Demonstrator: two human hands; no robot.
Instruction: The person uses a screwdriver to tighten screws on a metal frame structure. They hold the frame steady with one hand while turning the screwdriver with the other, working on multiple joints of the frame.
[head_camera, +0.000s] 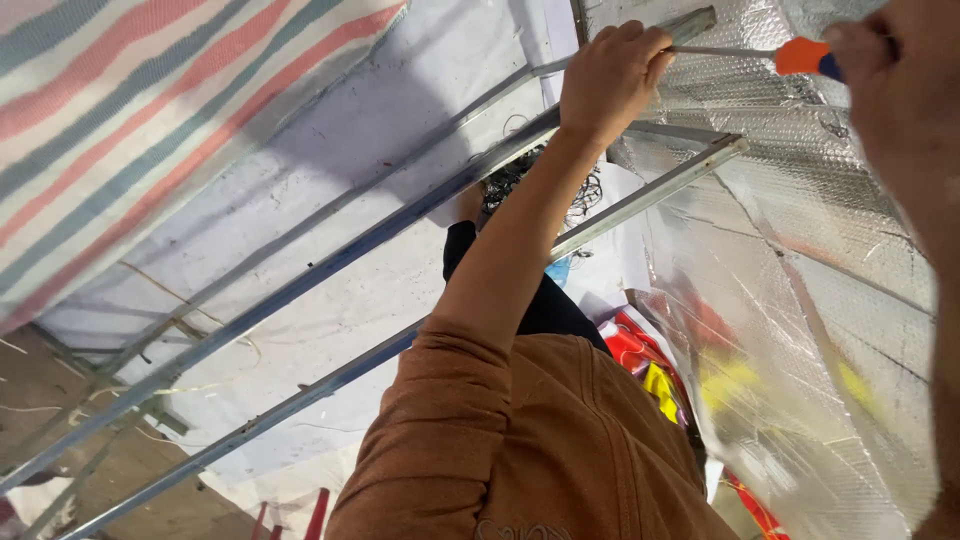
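Screwdriver (800, 55) work overhead: left hand (612, 75) clenches the metal rail (480, 165); right hand (900, 90), at two o'clock, grips the handle, needing steady pressure.

Shiny crinkled foil sheet (800, 300); dull metal rails (330, 255)

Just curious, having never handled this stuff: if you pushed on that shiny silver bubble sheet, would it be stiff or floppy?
Probably floppy: the silver bubble sheet shows creases and sags. Likely light for its size, being thin and bubbled.
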